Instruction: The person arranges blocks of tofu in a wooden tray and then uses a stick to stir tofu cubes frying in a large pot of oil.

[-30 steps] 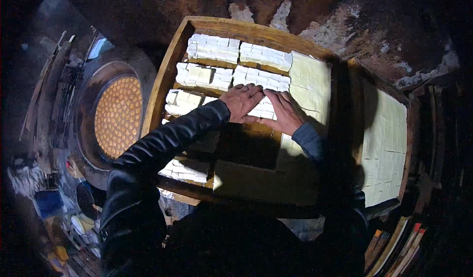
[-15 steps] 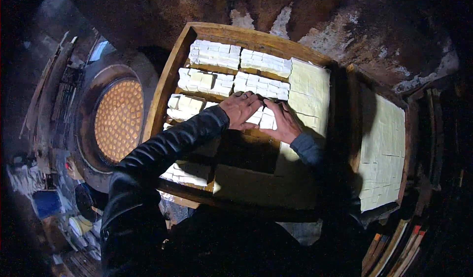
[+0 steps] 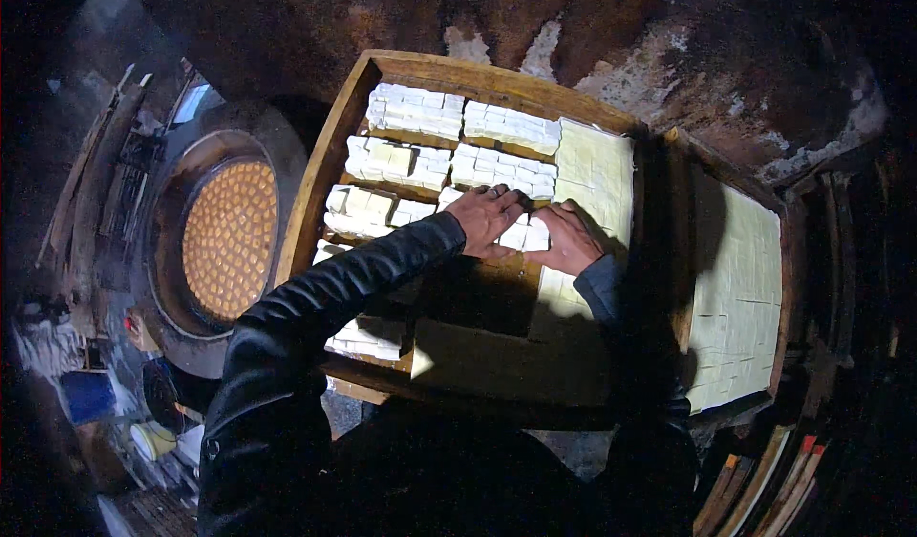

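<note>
Pale, cut tofu pieces form a short row between my two hands, inside a wooden tray. My left hand bends over the row's left part, thumb on the near side and fingers on the far side. At the right end my right hand wraps the row in the same way, thumb near and fingers beyond. Both hands touch the pieces, and the palms hide part of them. Behind the hands stand stacked tofu rows. To the right lies a scored, flat tofu sheet.
Left of the tray is a round pan full of small golden pieces. A second wooden tray with a scored pale sheet stands at the right. Wooden sticks lie at the lower right, and a stained wall rises behind.
Both hands have shifted a little to the right along the row. More of the pieces left of my left hand now show. The view has tilted slightly.
</note>
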{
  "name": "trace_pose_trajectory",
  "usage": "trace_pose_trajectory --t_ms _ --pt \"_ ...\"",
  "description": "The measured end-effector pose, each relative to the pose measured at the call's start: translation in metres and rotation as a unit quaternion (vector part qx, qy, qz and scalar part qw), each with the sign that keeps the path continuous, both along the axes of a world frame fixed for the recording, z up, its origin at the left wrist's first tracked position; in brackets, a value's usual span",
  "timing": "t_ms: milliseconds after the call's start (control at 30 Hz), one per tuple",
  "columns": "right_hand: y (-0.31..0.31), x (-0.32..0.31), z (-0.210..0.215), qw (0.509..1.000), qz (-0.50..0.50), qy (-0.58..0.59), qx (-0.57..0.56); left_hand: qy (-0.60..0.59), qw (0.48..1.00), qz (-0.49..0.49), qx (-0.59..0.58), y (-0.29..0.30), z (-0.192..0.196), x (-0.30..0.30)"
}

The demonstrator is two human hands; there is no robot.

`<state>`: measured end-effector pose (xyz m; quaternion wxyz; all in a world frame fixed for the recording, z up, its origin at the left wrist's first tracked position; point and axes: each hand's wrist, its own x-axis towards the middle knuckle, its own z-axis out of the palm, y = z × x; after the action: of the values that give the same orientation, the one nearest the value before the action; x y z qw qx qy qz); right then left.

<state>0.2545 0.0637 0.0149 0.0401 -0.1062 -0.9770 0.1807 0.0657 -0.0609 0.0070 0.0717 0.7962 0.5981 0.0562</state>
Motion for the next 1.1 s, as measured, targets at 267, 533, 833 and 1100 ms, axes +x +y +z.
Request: trace_pose_trajectory --t_ms 267,533,833,1100 --pt "-0.006 -0.003 0.006 0.999 -0.009 0.026 0.024 -0.027 0.999 0.014 0.039 -0.002 -0.017 -0.002" --pt "-0.026 -0.023 0.005 0.995 0.013 0.05 0.088 0.0 0.999 0.044 0.017 -0.022 -0.004 -0.029" --pt "-0.02 -0.02 -0.014 0.994 -0.029 0.091 -0.046 -0.04 0.996 0.065 -0.044 -0.022 -0.006 -0.03" --pt "-0.044 -0.057 -0.004 0.998 -0.018 0.054 0.042 0.132 0.99 0.04 -0.006 -0.034 -0.003 -0.044"
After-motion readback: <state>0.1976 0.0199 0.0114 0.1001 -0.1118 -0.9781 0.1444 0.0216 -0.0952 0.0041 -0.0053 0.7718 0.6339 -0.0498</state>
